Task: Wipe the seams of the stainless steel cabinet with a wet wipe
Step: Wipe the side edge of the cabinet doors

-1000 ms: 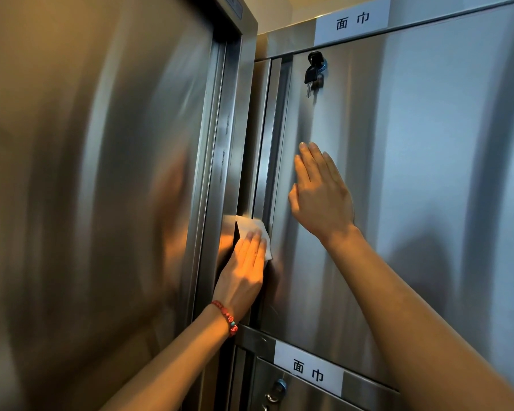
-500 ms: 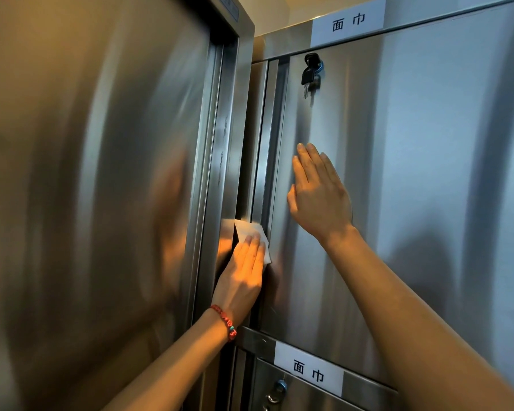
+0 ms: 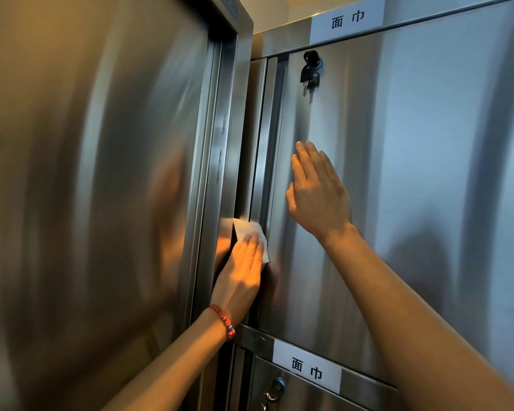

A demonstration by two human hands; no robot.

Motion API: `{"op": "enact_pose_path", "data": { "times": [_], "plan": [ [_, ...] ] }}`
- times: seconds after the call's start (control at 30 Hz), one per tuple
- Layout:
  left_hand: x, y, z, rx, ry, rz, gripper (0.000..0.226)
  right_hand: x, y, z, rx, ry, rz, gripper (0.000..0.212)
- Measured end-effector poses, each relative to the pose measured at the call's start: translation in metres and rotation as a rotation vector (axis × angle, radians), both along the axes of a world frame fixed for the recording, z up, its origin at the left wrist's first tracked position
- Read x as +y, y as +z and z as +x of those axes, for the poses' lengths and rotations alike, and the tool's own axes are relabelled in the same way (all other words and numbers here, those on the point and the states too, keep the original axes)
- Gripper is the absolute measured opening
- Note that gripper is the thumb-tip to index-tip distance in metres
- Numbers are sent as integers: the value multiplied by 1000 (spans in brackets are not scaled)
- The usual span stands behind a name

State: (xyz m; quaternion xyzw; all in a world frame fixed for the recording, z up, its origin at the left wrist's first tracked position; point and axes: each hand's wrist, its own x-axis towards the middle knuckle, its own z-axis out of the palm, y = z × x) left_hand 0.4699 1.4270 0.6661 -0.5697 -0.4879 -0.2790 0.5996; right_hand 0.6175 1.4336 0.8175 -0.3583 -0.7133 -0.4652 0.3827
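A stainless steel cabinet door fills the right of the head view. Its left edge meets a vertical seam beside a steel strip. My left hand, with a red bead bracelet on the wrist, presses a white wet wipe flat against the seam with straight fingers. Most of the wipe is hidden under the fingers. My right hand lies flat on the door just right of the seam, fingers straight and pointing up, holding nothing.
A large steel panel and its frame stand close on the left. A black key hangs in the door's lock above my right hand. White labels mark the doors; a lower door with another lock sits below.
My left hand and the wipe have slid slightly upward along the seam. My right hand has stayed flat on the door in nearly the same spot.
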Motion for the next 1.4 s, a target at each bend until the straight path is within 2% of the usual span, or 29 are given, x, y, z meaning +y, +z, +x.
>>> {"op": "enact_pose_path", "data": {
  "times": [0.1, 0.3, 0.5, 0.73, 1.17, 1.27, 1.4],
  "plan": [
    [1, -5, -3, 18, -22, 13, 44, 0, 0, 0, -1, -5, 2, 55],
    [5, 3, -2, -12, -39, 63, 39, 1, -1, -1, 13, 12, 15, 55],
    [2, -12, 1, -34, -36, 33, 44, 1, -1, -1, 19, 17, 19, 54],
    [2, 1, 0, -18, -25, 48, 37, 2, -1, -1, 17, 17, 4, 55],
    [1, -10, -4, 3, -25, 66, 38, 3, -1, -1, 14, -1, 11, 55],
    [2, -16, -1, -60, -39, 10, 53, 3, -1, -1, 15, 2, 7, 55],
    [2, -20, -1, -74, -112, -19, 40, 2, -1, -1, 15, 2, 9, 55]
  ]
}}
